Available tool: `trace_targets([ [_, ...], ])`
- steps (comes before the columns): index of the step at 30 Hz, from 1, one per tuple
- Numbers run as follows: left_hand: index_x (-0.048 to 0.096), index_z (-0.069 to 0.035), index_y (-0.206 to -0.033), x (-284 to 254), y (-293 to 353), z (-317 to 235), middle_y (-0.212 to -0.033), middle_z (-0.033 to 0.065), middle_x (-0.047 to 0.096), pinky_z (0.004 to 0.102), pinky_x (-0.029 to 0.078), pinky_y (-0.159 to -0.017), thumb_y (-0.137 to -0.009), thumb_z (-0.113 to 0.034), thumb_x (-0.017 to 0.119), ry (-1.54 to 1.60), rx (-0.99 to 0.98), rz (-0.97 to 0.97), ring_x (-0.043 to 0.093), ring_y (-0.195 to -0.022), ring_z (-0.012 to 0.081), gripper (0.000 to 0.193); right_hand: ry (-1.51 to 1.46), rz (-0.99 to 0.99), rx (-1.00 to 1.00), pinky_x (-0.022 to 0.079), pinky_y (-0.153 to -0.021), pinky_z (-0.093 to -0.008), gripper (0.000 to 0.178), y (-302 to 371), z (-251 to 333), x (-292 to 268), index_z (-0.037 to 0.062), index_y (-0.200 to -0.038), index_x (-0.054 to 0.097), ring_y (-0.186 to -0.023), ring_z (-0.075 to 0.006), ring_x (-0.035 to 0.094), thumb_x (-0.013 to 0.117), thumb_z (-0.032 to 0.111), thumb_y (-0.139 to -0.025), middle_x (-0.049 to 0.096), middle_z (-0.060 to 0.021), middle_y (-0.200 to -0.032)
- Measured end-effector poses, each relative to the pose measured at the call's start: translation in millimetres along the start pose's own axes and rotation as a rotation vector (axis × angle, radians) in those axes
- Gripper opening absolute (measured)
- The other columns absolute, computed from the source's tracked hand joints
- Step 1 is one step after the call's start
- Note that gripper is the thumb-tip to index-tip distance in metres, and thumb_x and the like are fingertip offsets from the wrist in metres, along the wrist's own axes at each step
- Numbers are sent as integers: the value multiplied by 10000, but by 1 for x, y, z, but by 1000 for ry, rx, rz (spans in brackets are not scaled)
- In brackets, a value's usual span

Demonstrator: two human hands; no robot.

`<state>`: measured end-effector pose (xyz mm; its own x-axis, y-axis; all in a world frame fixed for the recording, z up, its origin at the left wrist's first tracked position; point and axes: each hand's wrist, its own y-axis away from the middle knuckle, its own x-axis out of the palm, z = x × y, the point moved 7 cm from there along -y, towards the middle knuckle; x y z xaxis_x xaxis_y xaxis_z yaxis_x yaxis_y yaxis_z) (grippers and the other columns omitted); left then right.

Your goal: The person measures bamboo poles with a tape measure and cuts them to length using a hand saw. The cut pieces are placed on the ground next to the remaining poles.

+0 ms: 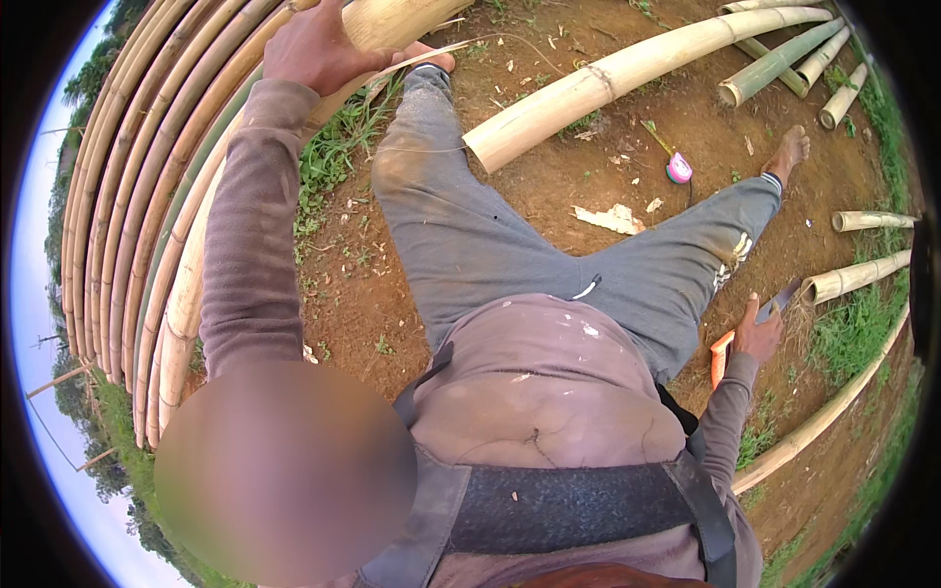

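At the upper left, my left hand (319, 49) is closed round a thick pale bamboo pole (404, 22) that runs down behind my forearm. A thin split strip of bamboo (428, 52) juts out beside the thumb. Low at the right, near the ground, my right hand (759, 335) is closed on a bladed tool with an orange handle (721, 359). Its dark grey blade (781, 297) points up and right, close to the end of a bamboo pole (851, 279). The fingers hide the tool's middle, so its exact kind is unclear.
Stacked bamboo poles (147, 196) line the left side. A cut pole (618, 83) slants above my outstretched legs (490, 235). Shorter pieces lie at the upper right. A pink tape measure (678, 169) and a pale bamboo scrap (610, 218) lie on brown soil.
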<state>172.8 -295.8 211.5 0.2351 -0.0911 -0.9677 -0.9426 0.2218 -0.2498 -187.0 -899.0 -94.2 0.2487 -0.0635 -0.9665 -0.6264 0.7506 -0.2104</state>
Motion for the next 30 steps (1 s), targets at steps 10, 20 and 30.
trace_targets([
  [10, 515, -161, -1422, -26, 3, -11, -1238, 181, 742, 462, 599, -901, -633, -490, 961, -35, 111, -74, 759, -1044, 359, 964, -734, 120, -964, 505, -1073, -500, 462, -27, 510, 61, 60, -1434, 571, -1227, -413, 638, 601, 317, -1052, 645, -222, -1361],
  [20, 528, -174, -1371, 2, 3, 7, -958, 164, 768, 481, 591, -794, -635, -572, 937, -93, 155, -89, 760, -931, 381, 931, -1242, 243, -684, 535, -748, -413, 376, -110, 536, 13, 65, -1095, 692, -792, -314, 662, 614, 432, -1071, 724, -154, -919],
  [30, 559, -92, -1335, -30, -17, 7, -1141, 214, 734, 473, 551, -925, -589, -418, 988, 61, 47, -24, 712, -1102, 374, 921, -386, 412, -1772, 540, -570, -485, 63, 85, 385, -13, 77, -948, 603, -661, -376, 690, 637, 129, -933, 664, -166, -732],
])
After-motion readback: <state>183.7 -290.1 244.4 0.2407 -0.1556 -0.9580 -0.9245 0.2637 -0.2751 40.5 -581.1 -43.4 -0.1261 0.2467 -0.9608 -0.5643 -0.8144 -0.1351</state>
